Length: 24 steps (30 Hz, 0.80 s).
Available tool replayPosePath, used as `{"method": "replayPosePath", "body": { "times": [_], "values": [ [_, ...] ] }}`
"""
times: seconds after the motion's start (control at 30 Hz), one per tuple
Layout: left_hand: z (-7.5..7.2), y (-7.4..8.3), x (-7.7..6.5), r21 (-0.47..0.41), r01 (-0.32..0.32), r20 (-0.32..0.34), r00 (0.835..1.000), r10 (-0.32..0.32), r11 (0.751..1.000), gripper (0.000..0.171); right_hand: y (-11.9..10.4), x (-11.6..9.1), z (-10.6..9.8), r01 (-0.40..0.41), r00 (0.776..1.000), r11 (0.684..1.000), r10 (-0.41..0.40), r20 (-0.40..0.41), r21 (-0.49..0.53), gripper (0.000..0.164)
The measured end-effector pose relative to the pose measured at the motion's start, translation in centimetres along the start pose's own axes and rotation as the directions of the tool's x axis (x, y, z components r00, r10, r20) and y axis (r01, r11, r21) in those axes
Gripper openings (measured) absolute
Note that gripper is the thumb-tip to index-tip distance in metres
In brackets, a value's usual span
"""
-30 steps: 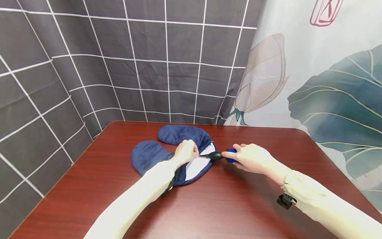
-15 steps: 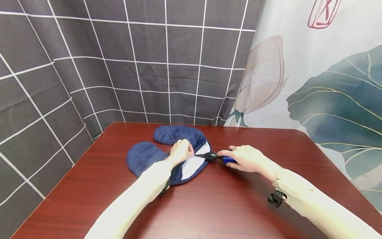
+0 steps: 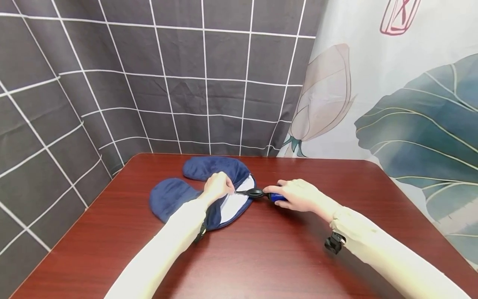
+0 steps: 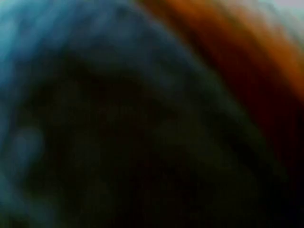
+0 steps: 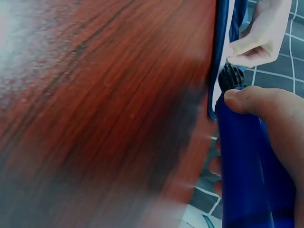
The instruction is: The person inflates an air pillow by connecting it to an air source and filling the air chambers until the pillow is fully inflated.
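A navy U-shaped neck pillow (image 3: 173, 195) lies on the table, its curved end spread to show a white inside (image 3: 235, 203). Over that white part, my left hand (image 3: 216, 185) pinches with thumb and fingers; what is between the fingertips is too small to tell. My right hand (image 3: 298, 195) grips a blue cylindrical tool (image 5: 247, 161), thumb along its top. The tool's black front (image 3: 255, 193) narrows to a thin tip that reaches the left fingertips. In the left wrist view, dark blurred blue cloth (image 4: 118, 42) fills most of the picture.
The reddish-brown table (image 3: 272, 257) extends around the pillow. Behind it hang a dark grey curtain (image 3: 186, 95) with white grid lines and a pale curtain (image 3: 332, 137) with flower and leaf prints. A small black camera (image 3: 335, 243) sits at the right wrist.
Both hands, the pillow and the blue tool have shifted left together in the head view, with the background shifting slightly too. The grips look the same.
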State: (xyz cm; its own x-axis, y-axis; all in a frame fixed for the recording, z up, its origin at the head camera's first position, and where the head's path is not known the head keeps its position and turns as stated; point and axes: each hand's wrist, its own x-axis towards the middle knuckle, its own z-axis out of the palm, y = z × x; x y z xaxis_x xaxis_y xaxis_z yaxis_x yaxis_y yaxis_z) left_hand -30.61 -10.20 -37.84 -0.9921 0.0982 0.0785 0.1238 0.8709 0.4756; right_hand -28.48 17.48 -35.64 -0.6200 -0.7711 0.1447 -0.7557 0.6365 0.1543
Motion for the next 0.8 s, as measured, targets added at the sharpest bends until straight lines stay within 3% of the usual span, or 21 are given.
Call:
{"method": "replayPosePath", "body": {
  "times": [0.43,0.6,0.8],
  "values": [
    [-0.8,-0.6,0.1,-0.005,0.015,0.061,0.998,-0.015,1.000,0.006,-0.2,0.9,0.2,0.002,1.000,1.000,-0.002,0.000,0.013,0.046],
    [-1.4,-0.6,0.2,0.034,-0.065,0.129,0.990,0.060,0.997,0.008,-0.2,1.2,-0.2,-0.003,0.999,0.999,0.002,0.039,0.034,0.048],
    [-2.5,1.0,-0.3,0.089,-0.143,0.071,0.988,0.137,0.986,0.017,0.4,1.4,-0.4,-0.068,0.993,0.991,0.056,0.101,0.117,0.057]
  ]
}}
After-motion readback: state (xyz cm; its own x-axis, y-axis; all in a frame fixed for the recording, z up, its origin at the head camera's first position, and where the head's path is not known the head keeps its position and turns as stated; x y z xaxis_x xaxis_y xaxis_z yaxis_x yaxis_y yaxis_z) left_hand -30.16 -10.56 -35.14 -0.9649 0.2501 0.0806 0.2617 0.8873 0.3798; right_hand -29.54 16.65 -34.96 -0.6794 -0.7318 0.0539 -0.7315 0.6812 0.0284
